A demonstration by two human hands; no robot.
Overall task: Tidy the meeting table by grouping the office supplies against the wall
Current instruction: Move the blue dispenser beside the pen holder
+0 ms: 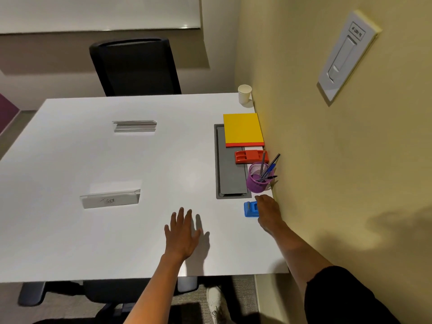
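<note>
Along the yellow wall on the white table (117,160) lie a yellow notebook (243,128) on a red one, a red stapler (250,156), and a purple mesh cup (257,177) with several pens. Nearer to me sits a small blue tape dispenser (250,209). My right hand (268,213) rests on its right side, fingers curled over it, close to the wall. My left hand (181,232) hovers flat over the table's near middle, fingers spread, holding nothing.
A grey cable hatch (230,178) is set into the table left of the supplies. Two clear name holders (134,126) (109,198) stand on the left half. A white paper cup (244,93) sits at the far corner. A black chair (135,66) stands beyond the table.
</note>
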